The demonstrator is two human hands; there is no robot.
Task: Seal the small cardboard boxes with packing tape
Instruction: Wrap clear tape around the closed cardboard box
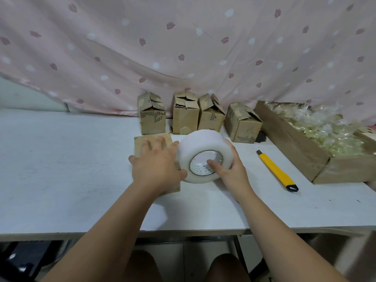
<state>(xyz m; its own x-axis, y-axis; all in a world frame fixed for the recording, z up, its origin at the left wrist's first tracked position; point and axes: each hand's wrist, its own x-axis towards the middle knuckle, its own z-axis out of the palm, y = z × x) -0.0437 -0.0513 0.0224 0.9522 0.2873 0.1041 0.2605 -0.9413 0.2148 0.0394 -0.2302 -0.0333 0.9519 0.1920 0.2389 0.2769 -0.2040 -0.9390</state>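
A small cardboard box (142,144) lies on the white table (61,159) in front of me. My left hand (156,165) lies flat on its top with the fingers spread. A thick roll of clear packing tape (195,146) stands on edge right beside the box. My right hand (230,167) grips the roll, thumb inside the core and fingers around the far side. Several more small boxes (152,117) with loose flaps stand in a row at the back.
A yellow utility knife (274,168) lies on the table to the right of the roll. A long, open cardboard carton (295,145) full of clear plastic bags fills the right side. A pink patterned curtain (183,47) hangs behind.
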